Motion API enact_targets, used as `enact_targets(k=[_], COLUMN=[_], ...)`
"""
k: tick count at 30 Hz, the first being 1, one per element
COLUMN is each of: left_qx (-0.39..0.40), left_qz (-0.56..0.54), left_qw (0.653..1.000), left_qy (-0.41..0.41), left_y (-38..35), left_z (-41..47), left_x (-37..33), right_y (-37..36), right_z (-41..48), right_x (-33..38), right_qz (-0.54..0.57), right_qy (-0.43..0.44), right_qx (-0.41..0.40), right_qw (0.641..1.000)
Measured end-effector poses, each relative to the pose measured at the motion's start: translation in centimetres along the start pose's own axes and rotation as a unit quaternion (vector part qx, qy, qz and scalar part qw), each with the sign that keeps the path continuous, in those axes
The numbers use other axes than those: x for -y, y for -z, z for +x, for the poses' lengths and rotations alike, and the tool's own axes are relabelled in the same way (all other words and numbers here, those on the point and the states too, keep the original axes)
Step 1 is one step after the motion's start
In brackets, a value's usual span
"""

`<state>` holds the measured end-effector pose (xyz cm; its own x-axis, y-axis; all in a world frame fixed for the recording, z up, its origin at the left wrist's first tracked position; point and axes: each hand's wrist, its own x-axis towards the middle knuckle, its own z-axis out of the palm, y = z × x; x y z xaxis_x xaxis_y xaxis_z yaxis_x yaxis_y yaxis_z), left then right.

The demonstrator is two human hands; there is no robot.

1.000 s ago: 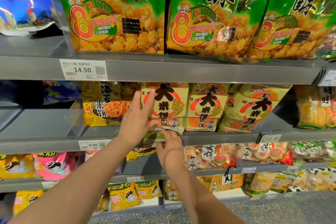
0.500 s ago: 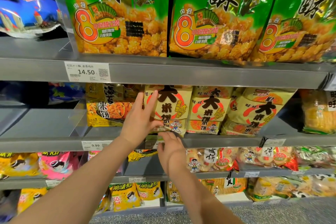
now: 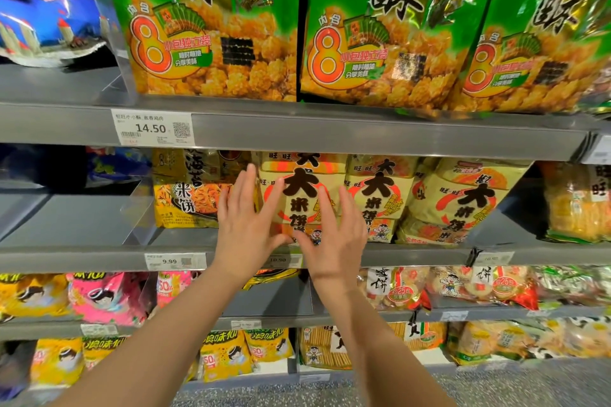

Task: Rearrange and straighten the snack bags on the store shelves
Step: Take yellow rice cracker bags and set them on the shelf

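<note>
Hands: left hand (image 3: 246, 225), right hand (image 3: 334, 235) flanking rice-cracker bag (image 3: 302, 195).

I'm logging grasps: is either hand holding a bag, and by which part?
Neither grips. Left hand and right hand, open, flank the cream rice-cracker bag's lower sides.

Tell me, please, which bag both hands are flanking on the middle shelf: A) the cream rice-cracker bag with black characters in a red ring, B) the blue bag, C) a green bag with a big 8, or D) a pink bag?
A: the left hand and right hand sit open on either side of the cream rice-cracker bag, above the 10.90 price tag.
</note>
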<state>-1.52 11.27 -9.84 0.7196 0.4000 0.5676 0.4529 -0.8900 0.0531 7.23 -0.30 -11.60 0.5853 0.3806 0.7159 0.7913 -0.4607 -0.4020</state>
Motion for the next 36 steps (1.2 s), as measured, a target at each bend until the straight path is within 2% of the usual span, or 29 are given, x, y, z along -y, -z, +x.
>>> enact_targets(k=[3,6,12,18,23,29,31,34,36], left_qx=[-0.027,-0.024,-0.010,-0.015,-0.033,-0.042,-0.036,-0.014,-0.006], left_qz=[0.016,0.039,0.068,0.044,-0.007,-0.097,-0.131,-0.154,-0.163], left_qw=[0.999,0.998,0.996,0.998,0.999,0.991,0.982,0.972,0.967], left_qy=[-0.025,-0.042,-0.056,-0.037,-0.012,0.085,0.132,0.176,0.194], left_y=[0.0,-0.4,-1.1,-1.0,0.4,1.1,1.1,0.4,-0.4], left_z=[-0.4,-0.4,0.5,0.0,-1.8,-5.6,-6.9,-8.8,-10.1], left_x=[0.0,0.1,0.8,0.1,-0.5,-1.7,-2.1,-2.8,-3.1], right_y=[-0.5,-1.3,-2.1,-1.3,0.1,1.4,2.0,2.3,2.2], right_z=[0.1,0.1,1.0,0.6,-0.8,-3.1,-4.3,-6.6,-8.2], right_x=[-0.8,-1.3,-1.7,-0.9,0.1,1.5,1.8,1.9,2.0], right_qz=[-0.056,-0.090,-0.089,-0.108,-0.065,0.027,0.066,0.084,0.086], right_qy=[0.046,0.052,0.081,0.061,0.011,-0.072,-0.124,-0.157,-0.176], right_qx=[0.035,0.052,0.039,0.066,0.063,0.076,0.090,0.115,0.166], right_qw=[0.997,0.993,0.992,0.990,0.996,0.994,0.986,0.977,0.966])
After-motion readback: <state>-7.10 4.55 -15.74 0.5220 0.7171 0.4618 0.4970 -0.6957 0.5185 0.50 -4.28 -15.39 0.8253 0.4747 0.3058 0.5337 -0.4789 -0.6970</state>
